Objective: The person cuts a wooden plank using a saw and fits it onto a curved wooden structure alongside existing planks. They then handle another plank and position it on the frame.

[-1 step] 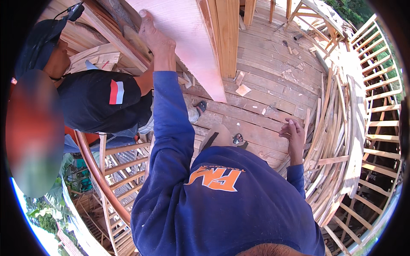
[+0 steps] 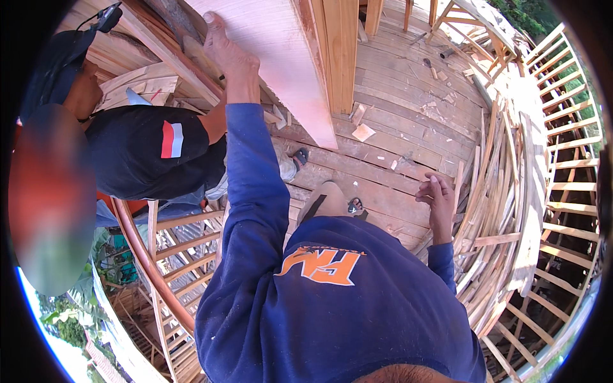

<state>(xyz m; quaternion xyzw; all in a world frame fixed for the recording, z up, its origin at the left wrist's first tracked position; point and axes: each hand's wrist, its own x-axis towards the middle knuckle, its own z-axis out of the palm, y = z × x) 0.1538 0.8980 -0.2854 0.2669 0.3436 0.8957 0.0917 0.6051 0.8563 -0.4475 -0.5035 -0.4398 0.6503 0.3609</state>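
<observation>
My left hand [image 2: 233,59] reaches up along the left edge of a wide, pale pinkish wooden board [image 2: 281,64]. It grips that edge, and most of its fingers are hidden. The board tapers to a pointed lower end above the plank floor. Away from the board, on the right, my right hand [image 2: 435,198] hangs with loosely curled fingers and nothing in it. On the left, close to my left arm, a co-worker in a black shirt [image 2: 143,150] and dark cap leans toward the board, one arm reaching behind my wrist.
Long thin wooden strips [image 2: 491,223] are heaped along the right side, beside a slatted railing [image 2: 571,163]. Square wooden posts [image 2: 338,57] stand behind the board. Offcuts [image 2: 363,132] and chips litter the plank floor [image 2: 396,96]. A curved handrail [image 2: 143,255] runs at lower left.
</observation>
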